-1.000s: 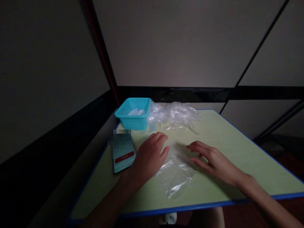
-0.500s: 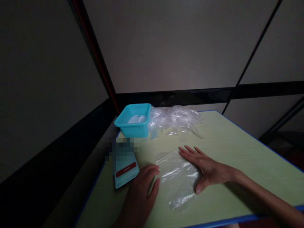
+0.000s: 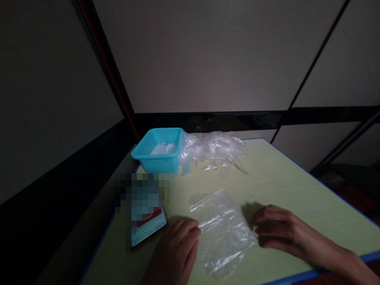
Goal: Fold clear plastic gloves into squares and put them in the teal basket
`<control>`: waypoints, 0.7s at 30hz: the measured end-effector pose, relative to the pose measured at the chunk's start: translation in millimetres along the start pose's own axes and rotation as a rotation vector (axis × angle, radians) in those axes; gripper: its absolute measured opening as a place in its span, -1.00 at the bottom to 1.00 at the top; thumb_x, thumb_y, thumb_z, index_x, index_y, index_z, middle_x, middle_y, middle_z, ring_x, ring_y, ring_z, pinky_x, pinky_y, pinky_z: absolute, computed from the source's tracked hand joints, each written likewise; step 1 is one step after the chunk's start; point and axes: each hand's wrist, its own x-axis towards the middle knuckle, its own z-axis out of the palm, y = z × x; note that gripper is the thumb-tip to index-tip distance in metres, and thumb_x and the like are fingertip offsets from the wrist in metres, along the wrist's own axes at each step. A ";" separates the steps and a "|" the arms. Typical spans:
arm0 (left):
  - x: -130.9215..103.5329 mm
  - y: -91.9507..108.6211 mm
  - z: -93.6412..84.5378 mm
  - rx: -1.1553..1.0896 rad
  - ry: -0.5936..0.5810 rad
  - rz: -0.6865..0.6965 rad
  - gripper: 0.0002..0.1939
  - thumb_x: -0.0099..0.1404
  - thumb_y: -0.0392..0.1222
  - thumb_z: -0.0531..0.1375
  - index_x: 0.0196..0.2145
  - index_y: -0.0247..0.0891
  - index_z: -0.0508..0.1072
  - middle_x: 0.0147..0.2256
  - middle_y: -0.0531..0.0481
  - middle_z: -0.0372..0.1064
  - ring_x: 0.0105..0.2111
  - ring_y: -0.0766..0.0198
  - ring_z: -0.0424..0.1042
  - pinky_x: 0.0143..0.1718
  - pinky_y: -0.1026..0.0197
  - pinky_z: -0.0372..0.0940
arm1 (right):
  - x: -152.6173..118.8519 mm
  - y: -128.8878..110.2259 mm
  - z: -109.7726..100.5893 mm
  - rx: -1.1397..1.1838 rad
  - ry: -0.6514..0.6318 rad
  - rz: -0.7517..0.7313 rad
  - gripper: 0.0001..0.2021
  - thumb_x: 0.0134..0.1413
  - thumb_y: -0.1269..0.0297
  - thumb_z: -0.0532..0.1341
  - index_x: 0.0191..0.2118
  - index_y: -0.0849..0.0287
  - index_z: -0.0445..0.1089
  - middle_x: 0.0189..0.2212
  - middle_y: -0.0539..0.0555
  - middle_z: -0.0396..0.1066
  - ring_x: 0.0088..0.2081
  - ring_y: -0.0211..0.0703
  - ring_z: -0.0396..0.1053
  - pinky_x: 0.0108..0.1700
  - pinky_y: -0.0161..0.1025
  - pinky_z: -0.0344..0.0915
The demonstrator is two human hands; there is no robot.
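A clear plastic bag [image 3: 222, 225] lies flat and wrinkled on the table in front of me. My left hand [image 3: 178, 247] rests at its left edge, the fingers and thumb drawn together on the plastic. At the bag's right corner is my right hand [image 3: 285, 233], its fingers curled and closed with the corner reaching in between the fingertips and thumb. The fingertips partly hide how much plastic each hand pinches.
A phone [image 3: 150, 227], partly blurred out, lies left of my left hand. Behind it stands a turquoise basin [image 3: 158, 164] with whitish contents. A heap of clear plastic bags [image 3: 213, 146] lies beside the basin. The pale table [image 3: 285, 182] has a blue edge; panelled walls stand behind.
My right hand has gone from lying spread on the bag to curled at its right corner, moving right and nearer. The left hand's thumb has closed toward its fingers.
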 end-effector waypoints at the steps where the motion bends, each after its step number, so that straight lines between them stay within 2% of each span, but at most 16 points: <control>1: 0.4 0.5 -0.2 -0.002 -0.003 -0.004 -0.78 0.16 -0.42 -0.01 -0.32 -0.25 0.38 -0.31 -0.05 0.41 -0.30 0.21 0.41 -0.27 0.16 0.37 | -2.4 -3.4 1.1 -0.048 -0.005 -0.006 -0.82 0.10 0.23 0.14 -0.20 0.08 0.43 -0.28 0.08 0.41 -0.20 -0.12 0.35 -0.16 -0.13 0.31; 4: 0.1 0.5 -0.4 -0.007 -0.012 -0.018 -0.77 0.18 -0.42 -0.01 -0.28 -0.25 0.38 -0.29 -0.06 0.41 -0.27 0.20 0.41 -0.25 0.14 0.37 | -8.0 -9.0 5.4 -0.140 0.031 0.007 -0.82 0.16 0.28 0.07 -0.26 0.06 0.43 -0.42 0.05 0.41 -0.34 -0.13 0.36 -0.29 -0.13 0.32; 6: -0.6 -0.3 -0.5 -0.012 -0.019 -0.023 -0.77 0.20 -0.42 -0.01 -0.27 -0.25 0.38 -0.26 -0.07 0.40 -0.25 0.19 0.40 -0.23 0.11 0.36 | -11.2 -8.4 8.8 -0.158 0.079 -0.005 -0.77 0.19 0.33 0.02 -0.20 0.03 0.42 -0.40 0.05 0.43 -0.33 -0.12 0.37 -0.28 -0.12 0.33; 10: -1.4 -1.5 -1.0 -0.034 -0.047 -0.021 -0.78 0.21 -0.42 -0.02 -0.29 -0.24 0.37 -0.25 -0.07 0.39 -0.24 0.20 0.39 -0.24 0.12 0.36 | -15.7 -2.4 13.2 -0.173 0.103 -0.099 -0.68 0.19 0.37 0.02 0.04 0.04 0.27 -0.12 0.06 0.41 -0.08 -0.11 0.33 -0.06 -0.09 0.30; 13: -1.9 -2.1 -0.4 -0.029 -0.054 -0.026 -0.78 0.21 -0.42 -0.01 -0.29 -0.25 0.37 -0.25 -0.07 0.39 -0.23 0.20 0.39 -0.22 0.12 0.35 | -13.3 3.5 12.0 -0.123 0.097 -0.077 -0.64 0.16 0.37 0.06 0.08 0.05 0.22 0.03 0.04 0.29 0.07 -0.12 0.20 0.03 -0.10 0.25; 18: -4.0 -4.8 1.3 -0.003 -0.049 -0.018 -0.79 0.21 -0.41 0.00 -0.28 -0.24 0.37 -0.24 -0.06 0.39 -0.23 0.21 0.39 -0.22 0.14 0.36 | 1.2 18.3 6.9 -0.013 0.050 -0.076 -0.74 0.13 0.29 0.11 -0.04 0.07 0.36 0.05 0.02 0.27 0.16 -0.09 0.04 0.12 -0.02 0.13; 21: -4.3 -5.1 0.7 0.007 -0.020 -0.008 -0.80 0.21 -0.40 0.00 -0.28 -0.24 0.38 -0.26 -0.06 0.40 -0.24 0.22 0.40 -0.23 0.16 0.36 | 6.7 24.8 8.4 0.015 0.013 -0.071 -0.73 0.10 0.24 0.14 -0.06 0.09 0.37 0.04 0.04 0.28 0.19 -0.04 -0.03 0.12 0.03 0.12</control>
